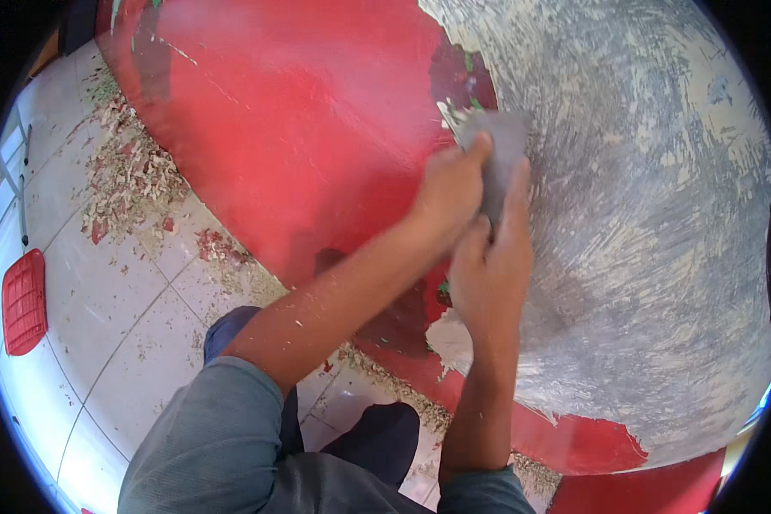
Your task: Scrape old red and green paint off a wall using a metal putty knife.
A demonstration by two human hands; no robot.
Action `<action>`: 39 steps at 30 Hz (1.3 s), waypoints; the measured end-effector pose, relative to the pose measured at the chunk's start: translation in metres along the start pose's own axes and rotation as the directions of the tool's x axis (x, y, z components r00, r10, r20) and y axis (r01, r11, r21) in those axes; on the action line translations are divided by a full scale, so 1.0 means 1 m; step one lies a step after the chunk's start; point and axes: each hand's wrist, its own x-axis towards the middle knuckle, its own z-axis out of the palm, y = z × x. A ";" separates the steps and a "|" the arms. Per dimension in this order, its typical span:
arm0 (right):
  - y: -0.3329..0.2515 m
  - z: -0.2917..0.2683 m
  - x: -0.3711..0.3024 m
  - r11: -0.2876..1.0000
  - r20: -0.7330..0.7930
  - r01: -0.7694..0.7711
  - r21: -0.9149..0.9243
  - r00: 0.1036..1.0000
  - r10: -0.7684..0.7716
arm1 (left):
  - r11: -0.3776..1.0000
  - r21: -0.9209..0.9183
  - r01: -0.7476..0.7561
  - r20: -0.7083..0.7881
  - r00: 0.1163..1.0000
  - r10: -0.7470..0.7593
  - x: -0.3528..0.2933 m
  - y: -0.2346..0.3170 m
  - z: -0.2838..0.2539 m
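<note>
A large curved surface fills most of the view, part glossy red coating [300, 111] and part scraped, streaky grey and cream [625, 223]. Both my hands are closed around a flat grey scraper [504, 137], whose far edge lies at the border of the red. My left hand [450, 193] grips its left side with the thumb on the blade. Lower down, my right hand [495, 278] holds it too, index finger stretched along its right edge. Pale shavings [450, 116] curl up at the blade's left corner. My palms hide the scraper's lower end.
Chips and flakes [133, 171] are heaped on the pale tiled floor [111, 317] along the surface's left edge. A red plastic seat-like object [24, 301] stands at the far left. My knees [381, 441] are close to the surface's near edge.
</note>
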 end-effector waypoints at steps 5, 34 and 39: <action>0.003 -0.003 -0.022 0.997 -0.009 -0.019 0.078 1.000 0.019 | 0.997 -0.041 0.059 0.014 0.998 -0.059 -0.020 -0.003 0.001; 0.020 0.007 -0.040 0.971 0.027 0.060 0.231 0.997 -0.068 | 0.997 -0.015 0.075 -0.075 0.994 -0.076 -0.022 -0.033 -0.031; 0.032 -0.010 -0.056 0.967 0.061 0.083 0.243 0.993 -0.101 | 0.996 -0.067 -0.056 0.027 0.998 0.058 -0.051 -0.032 -0.019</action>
